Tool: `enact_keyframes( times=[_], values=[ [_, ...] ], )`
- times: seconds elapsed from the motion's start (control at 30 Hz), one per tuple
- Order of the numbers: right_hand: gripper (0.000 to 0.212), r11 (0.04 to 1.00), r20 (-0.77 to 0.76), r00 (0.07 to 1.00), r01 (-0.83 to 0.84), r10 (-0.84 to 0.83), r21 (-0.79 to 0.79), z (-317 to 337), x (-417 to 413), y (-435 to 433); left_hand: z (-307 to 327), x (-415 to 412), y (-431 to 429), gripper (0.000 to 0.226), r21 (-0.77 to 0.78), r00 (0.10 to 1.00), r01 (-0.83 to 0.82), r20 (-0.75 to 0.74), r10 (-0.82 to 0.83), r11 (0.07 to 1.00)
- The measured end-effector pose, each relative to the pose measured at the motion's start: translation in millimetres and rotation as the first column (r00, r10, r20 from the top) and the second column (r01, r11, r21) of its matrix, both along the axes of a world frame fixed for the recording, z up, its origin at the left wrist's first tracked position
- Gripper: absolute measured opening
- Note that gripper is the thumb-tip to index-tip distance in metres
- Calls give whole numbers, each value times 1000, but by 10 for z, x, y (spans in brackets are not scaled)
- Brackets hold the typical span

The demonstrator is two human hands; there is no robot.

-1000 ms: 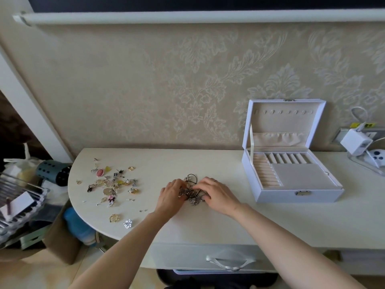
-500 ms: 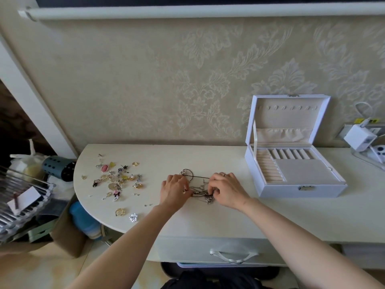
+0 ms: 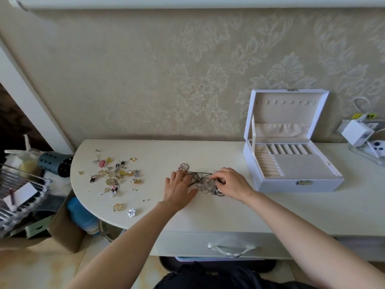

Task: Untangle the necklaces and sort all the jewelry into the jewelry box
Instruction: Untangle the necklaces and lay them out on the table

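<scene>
Pinching strands at the right edge of the tangled necklaces [image 3: 203,181], right hand [image 3: 233,184] fingers [image 3: 217,176] curled together. Left hand [image 3: 179,189] fingers straight, slightly apart, pressing the tangle's left edge onto the desk [image 3: 208,153]. Loose jewelry [image 3: 116,176] scattered well left. Jewelry box [image 3: 300,186] near right, lid upright.

Metal necklaces [image 3: 205,181] – shiny, jewelry box [image 3: 291,180] velvety-lined, tabletop [image 3: 208,155] smooth matt

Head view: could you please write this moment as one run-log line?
left hand: flat on necklace tangle | right hand: pinches it | jewelry box: open | loose jewelry: unsorted on table
</scene>
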State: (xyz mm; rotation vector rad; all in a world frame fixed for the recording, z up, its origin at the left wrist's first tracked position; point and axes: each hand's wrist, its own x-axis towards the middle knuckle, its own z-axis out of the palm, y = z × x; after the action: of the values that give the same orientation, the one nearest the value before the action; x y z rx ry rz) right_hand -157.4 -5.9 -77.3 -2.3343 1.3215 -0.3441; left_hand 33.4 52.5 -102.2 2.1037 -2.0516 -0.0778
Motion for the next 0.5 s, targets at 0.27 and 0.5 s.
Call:
enact_keyframes(
  times=[0.27, 0.5],
  values=[
    [39, 999, -177, 984, 19, -25, -36, -60, 13, -5, -94, -62, 72, 29, -124, 965, 219, -118, -233, 968],
    [52, 995, -101, 990, 98, -94, 32, -83, 14, -17, -17, -26, 123, 20, -177, 920, 209, -299, -254, 962]
  ],
)
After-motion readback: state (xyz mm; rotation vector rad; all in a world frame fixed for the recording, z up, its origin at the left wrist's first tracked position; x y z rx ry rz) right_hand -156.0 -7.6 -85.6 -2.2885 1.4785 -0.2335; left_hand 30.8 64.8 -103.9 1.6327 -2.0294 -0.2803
